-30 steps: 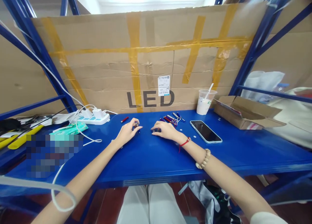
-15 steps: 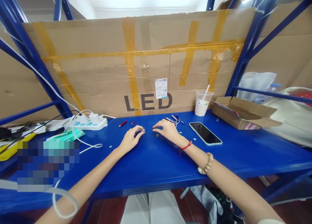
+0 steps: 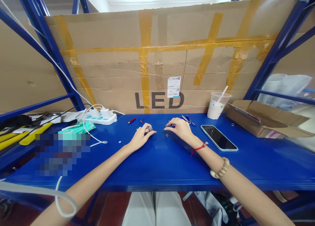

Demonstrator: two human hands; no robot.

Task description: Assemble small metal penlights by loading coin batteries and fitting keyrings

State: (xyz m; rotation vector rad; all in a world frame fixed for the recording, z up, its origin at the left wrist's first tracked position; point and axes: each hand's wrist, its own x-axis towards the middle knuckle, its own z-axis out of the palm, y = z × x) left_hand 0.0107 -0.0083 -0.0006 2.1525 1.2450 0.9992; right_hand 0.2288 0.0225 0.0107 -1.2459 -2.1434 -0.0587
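Both of my hands rest on the blue table [image 3: 159, 160] near its middle. My left hand [image 3: 142, 136] is curled, its fingertips pinching a small dark piece with a silver end that I cannot name. My right hand [image 3: 180, 129] hovers just right of it, fingers bent and pinched at the tips over a tiny part [image 3: 166, 135] on the table; whether it holds anything is hidden. Behind the right hand lie several small pen-like keychain pieces [image 3: 187, 119]. A red one [image 3: 131, 120] and a small clip [image 3: 142, 120] lie behind the left hand.
A phone [image 3: 219, 137] lies face up to the right. A plastic cup with a straw [image 3: 216, 105] and an open cardboard box [image 3: 264, 122] stand at the back right. A white power strip [image 3: 100, 118] with cables, a teal packet [image 3: 76, 127] and yellow tools [image 3: 29, 135] sit left.
The view has shifted a little, so everything sits further right. My hands stay close together; the left has turned the small piece up between its fingertips and the right has lifted slightly.
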